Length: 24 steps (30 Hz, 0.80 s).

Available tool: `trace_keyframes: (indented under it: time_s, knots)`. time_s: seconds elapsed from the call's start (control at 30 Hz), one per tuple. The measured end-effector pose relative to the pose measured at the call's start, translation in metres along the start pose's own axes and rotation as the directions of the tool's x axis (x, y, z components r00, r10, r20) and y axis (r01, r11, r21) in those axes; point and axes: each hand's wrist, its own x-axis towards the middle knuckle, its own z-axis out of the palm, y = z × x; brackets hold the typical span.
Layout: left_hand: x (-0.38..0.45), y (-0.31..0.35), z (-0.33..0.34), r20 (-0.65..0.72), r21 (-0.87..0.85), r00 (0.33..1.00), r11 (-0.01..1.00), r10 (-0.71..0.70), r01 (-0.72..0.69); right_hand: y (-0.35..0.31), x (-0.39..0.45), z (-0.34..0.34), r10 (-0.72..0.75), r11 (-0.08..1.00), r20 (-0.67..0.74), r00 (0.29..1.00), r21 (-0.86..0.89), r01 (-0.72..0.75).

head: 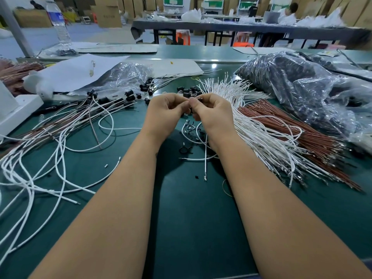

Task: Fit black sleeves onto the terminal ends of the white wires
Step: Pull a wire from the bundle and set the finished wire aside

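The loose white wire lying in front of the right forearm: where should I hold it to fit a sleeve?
Pinch the loose white wire just behind its metal terminal, coming from above. It lies flat on the green mat, apart from the bundles, terminal toward you.

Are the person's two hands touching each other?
Touching. The head view shows the left hand and right hand with fingertips pressed together at the middle, no green table showing between them there.

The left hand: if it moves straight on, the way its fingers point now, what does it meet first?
The left hand points right, toward the right hand, whose thumb already seems to touch it. Beyond lies the white wire bundle. Depth is unclear from one view.
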Motion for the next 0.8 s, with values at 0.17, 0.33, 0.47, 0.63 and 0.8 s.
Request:
trace_keyframes:
  time_s: [0.17,0.33,0.47,0.63,0.8]
  knots:
    - [0.001,-0.001,-0.005,-0.011,-0.072,0.997,0.995,-0.076,0.075,-0.002,-0.001,0.001,0.002,0.996,-0.008,1.000,0.086,-0.001]
    - [0.000,-0.003,-0.006,-0.043,-0.084,0.997,0.995,-0.062,0.058,-0.002,-0.003,0.002,0.008,0.998,0.034,0.999,0.054,-0.010]
    - [0.003,-0.007,-0.010,-0.052,-0.037,0.996,0.997,-0.066,0.064,-0.003,-0.003,0.001,-0.097,0.979,-0.022,0.995,-0.182,0.091]
    - [0.004,-0.010,-0.015,-0.095,-0.007,0.994,0.998,-0.061,0.060,-0.006,-0.003,-0.005,-0.209,0.907,-0.063,0.976,-0.386,0.169]
    - [0.003,-0.009,-0.014,-0.075,-0.013,0.995,0.998,-0.062,0.061,-0.005,-0.003,-0.005,-0.324,0.813,0.007,0.946,-0.510,0.282]
